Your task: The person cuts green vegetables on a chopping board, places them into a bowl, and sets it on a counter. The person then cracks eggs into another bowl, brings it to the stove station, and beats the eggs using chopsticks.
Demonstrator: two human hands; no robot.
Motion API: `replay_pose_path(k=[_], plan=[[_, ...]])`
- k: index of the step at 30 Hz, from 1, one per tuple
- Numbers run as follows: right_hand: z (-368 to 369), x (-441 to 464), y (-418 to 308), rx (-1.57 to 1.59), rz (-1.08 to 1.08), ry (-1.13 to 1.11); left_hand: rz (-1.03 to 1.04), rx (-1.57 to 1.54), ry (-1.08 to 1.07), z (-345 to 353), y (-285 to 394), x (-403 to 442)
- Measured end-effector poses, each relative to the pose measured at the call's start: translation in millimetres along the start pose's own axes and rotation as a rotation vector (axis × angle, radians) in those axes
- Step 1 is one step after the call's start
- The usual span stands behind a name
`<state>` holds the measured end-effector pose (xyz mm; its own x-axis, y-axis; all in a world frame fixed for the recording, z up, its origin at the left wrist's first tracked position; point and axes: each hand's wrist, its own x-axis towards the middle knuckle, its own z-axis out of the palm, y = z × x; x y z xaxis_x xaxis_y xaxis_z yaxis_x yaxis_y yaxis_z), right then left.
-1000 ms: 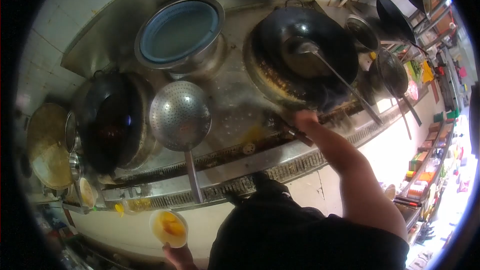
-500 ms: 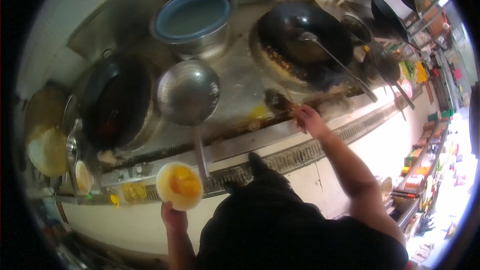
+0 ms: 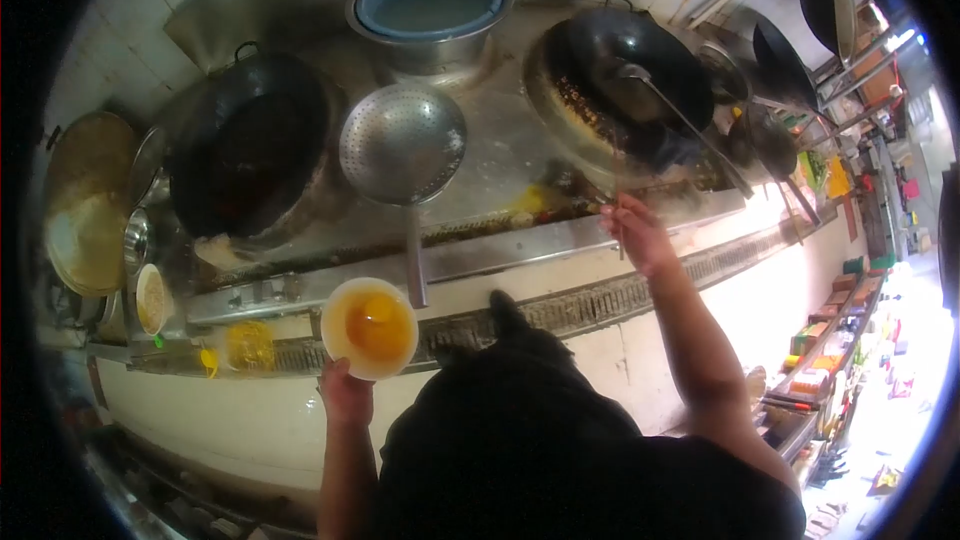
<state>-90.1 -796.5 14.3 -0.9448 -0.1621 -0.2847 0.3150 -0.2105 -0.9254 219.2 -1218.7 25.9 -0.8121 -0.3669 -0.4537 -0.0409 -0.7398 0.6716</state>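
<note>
My left hand (image 3: pixel 347 392) is closed on the rim of a white bowl (image 3: pixel 340 361). Inside the bowl is yellow-orange egg (image 3: pixel 383 328), with rounder yolk shapes in it. Out to the right, my right hand (image 3: pixel 640 233) is closed around thin chopsticks (image 3: pixel 621 240), held near the front edge of the stove. Between the hands and further back, a perforated strainer ladle (image 3: pixel 403 143) lies on the stove with its handle toward me. Beyond my right hand sits a black wok (image 3: pixel 600 45) with a long-handled ladle (image 3: pixel 690 128) resting in it.
Another dark wok (image 3: pixel 250 145) stands at the left. A metal pot (image 3: pixel 432 55) with a blue-rimmed basin (image 3: pixel 430 0) is at the back. A bowl of pale grains (image 3: pixel 153 302) and a yellow-filled container (image 3: pixel 250 345) are at the left; stocked shelves (image 3: pixel 825 340) run along the right.
The view has shifted, so the stove's items appear moved. My right hand has come slightly right and nearer, and the dark blur beside it is gone. The bowl stays in my left hand.
</note>
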Motion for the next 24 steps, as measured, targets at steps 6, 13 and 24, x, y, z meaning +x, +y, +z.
replay_pose_path(k=[6,13,24], plan=[[32,0,-2,0.269,0.168,-0.156,0.028,-0.041,0.049,1,-3,-7],[42,-9,28,-1.022,-0.392,0.140,0.082,-0.015,-0.053,14,-6,-6],[158,-60,-65,-1.186,-0.674,-0.518,0.095,-0.085,0.079,36,-27,21]])
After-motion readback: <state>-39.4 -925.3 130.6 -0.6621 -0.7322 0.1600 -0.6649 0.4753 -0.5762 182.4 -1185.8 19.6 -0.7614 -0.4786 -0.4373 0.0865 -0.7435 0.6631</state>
